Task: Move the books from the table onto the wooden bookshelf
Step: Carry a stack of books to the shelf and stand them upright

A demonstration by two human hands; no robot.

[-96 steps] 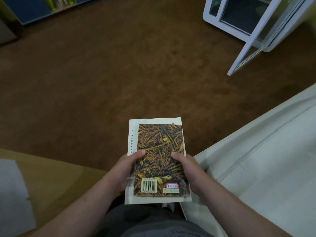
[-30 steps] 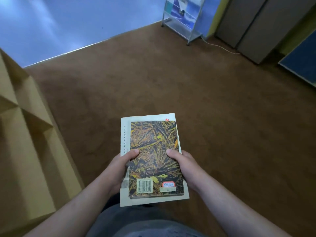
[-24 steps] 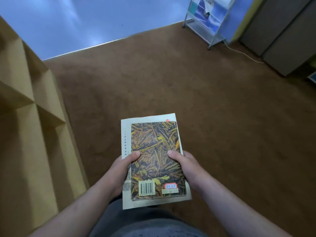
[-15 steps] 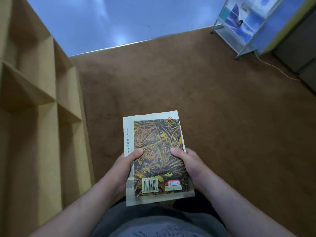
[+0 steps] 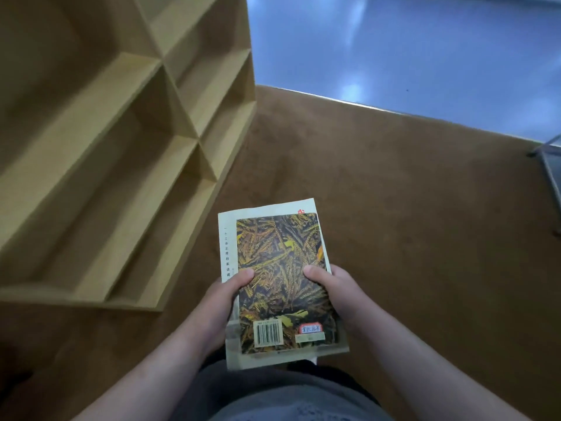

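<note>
Bookshelf (image 5: 127,141) now closer, lower-left; L hand (image 5: 220,302) + R hand (image 5: 337,294) gripping stacked books (image 5: 282,268).

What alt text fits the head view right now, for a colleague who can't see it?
Two hands, left hand and right hand, hold two stacked books above brown carpet. A wooden bookshelf with bare compartments stands to the left.
</note>
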